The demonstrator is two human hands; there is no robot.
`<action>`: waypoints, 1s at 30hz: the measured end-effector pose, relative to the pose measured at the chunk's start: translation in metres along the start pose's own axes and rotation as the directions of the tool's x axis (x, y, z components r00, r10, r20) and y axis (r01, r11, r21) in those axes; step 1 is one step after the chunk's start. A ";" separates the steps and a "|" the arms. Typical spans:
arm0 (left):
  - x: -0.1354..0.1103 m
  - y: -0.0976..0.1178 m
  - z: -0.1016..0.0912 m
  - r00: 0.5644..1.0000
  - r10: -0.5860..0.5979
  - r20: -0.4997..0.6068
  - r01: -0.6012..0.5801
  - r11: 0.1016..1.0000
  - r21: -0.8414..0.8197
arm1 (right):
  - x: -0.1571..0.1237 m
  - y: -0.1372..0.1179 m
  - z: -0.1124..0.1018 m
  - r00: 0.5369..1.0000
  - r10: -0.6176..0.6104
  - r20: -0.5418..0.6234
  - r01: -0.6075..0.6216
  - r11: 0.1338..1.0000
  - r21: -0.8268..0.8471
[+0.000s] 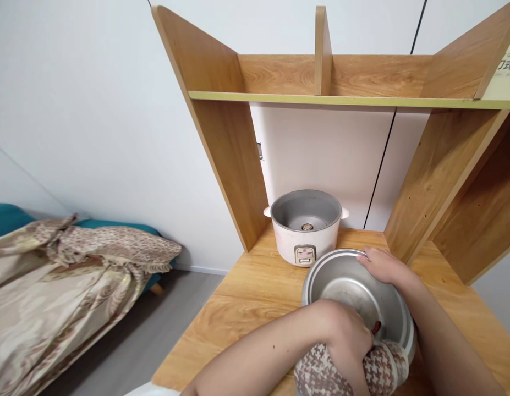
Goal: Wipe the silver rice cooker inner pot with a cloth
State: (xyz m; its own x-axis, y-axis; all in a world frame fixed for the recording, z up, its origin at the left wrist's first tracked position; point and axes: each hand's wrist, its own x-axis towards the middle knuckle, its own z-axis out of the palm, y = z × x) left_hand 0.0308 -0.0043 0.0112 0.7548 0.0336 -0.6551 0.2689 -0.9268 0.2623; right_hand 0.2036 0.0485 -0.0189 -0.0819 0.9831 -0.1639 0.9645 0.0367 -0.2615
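A silver metal rice cooker inner pot (341,275) is tipped toward me above the table, its hollow inside showing. My right hand (382,265) grips its far right rim, thumb over the edge. Wrapped round a brown and white patterned cloth (384,366), my left hand (347,335) presses at the near side of the pot, its fingertips partly hidden. A small dark red thing (376,328) shows by those fingers; I cannot make out what it is. Behind the pot stands the white rice cooker body (306,236), lidless, with a grey interior.
A wooden shelf unit (221,148) rises from the back of the wooden table (221,313). To the left, a teal sofa or bed (122,224) bears a patterned cover (106,275). Grey floor (176,297) lies between it and the table.
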 end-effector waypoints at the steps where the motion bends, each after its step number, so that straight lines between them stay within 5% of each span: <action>1: -0.001 0.000 -0.001 1.000 -0.002 0.010 0.002 1.000 -0.008 | 0.000 0.000 0.000 1.000 -0.001 0.000 0.001 1.000 0.001; 11: 0.005 -0.004 0.007 0.999 0.017 -0.031 -0.019 0.999 -0.047 | 0.000 0.000 0.000 1.000 -0.010 -0.002 0.010 1.000 0.003; 30: -0.002 0.002 -0.003 0.998 -0.002 0.060 0.002 1.000 0.004 | 0.001 0.001 0.001 1.000 -0.013 -0.007 0.013 1.000 -0.003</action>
State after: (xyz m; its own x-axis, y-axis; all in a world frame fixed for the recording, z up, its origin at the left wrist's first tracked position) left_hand 0.0313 -0.0052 0.0151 0.7167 0.0130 -0.6972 0.2681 -0.9281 0.2582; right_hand 0.2040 0.0496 -0.0203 -0.0924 0.9838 -0.1539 0.9641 0.0498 -0.2609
